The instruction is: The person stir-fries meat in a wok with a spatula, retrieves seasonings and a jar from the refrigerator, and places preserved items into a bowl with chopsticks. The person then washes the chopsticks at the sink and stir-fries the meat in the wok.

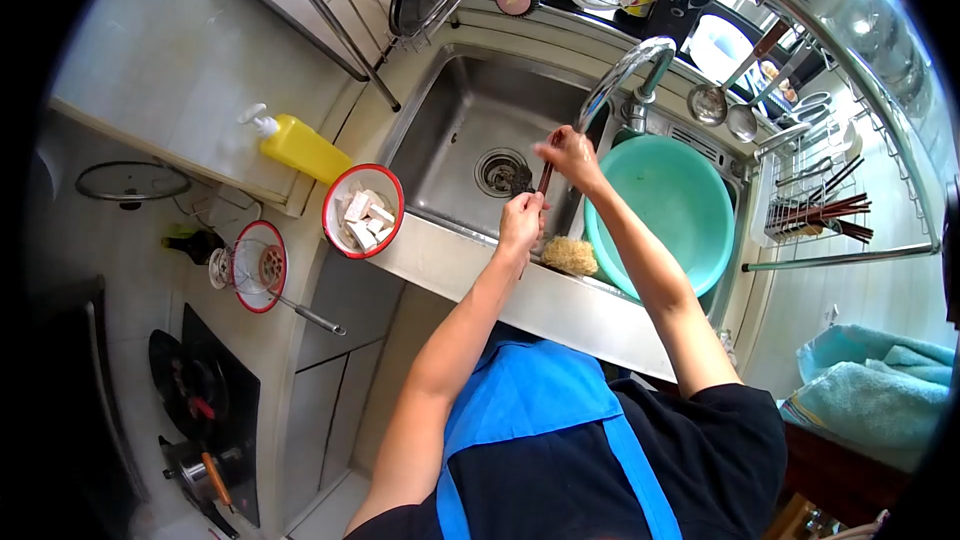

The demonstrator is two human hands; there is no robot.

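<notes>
Over the steel sink [425, 130], my left hand [521, 224] is closed around slim reddish-brown chopsticks [545, 178], whose lower ends show just below it. My right hand [572, 158] is closed on their upper part, under the spout of the curved chrome faucet [630, 60], and looks slightly blurred. How many chopsticks there are, I cannot tell. A small dark piece [521, 180] shows beside them near the drain [498, 172]. A tan loofah-like scrubber [569, 256] lies at the sink's front edge, near my left hand. My right forearm passes over a green basin [655, 202].
A red-rimmed bowl [329, 202] of white blocks stands on the left counter, beside a yellow pump bottle [305, 147]. Further left are a strainer [321, 319] and a pan [205, 380]. A dish rack [835, 258] with chopsticks hangs at right, above a teal towel [880, 380].
</notes>
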